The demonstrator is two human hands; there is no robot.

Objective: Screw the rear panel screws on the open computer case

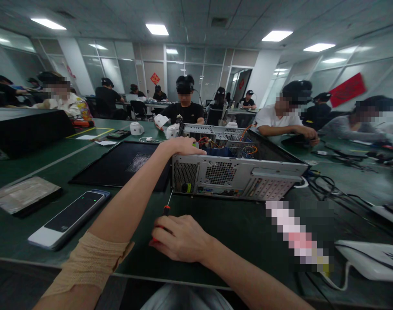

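An opened desktop computer case [186,172] lies on its side, its grey rear panel with vents and ports facing me. My left hand [185,146] rests over its upper left edge, fingers stretched out and partly hidden inside. Low in front of the case, my right hand [183,237] is closed around the red and black handle of a screwdriver [166,210]. The shaft points up and away, its tip at the rear panel's lower left corner; whether it sits in a screw I cannot tell. Coloured wires [209,142] show inside the case.
A black side panel [119,165] lies left of the case. Nearer me are a hard drive [25,196] and a white and black device [70,219]. On the right are cables [328,185] and a white box [370,258]. Several people sit around the green table [235,241].
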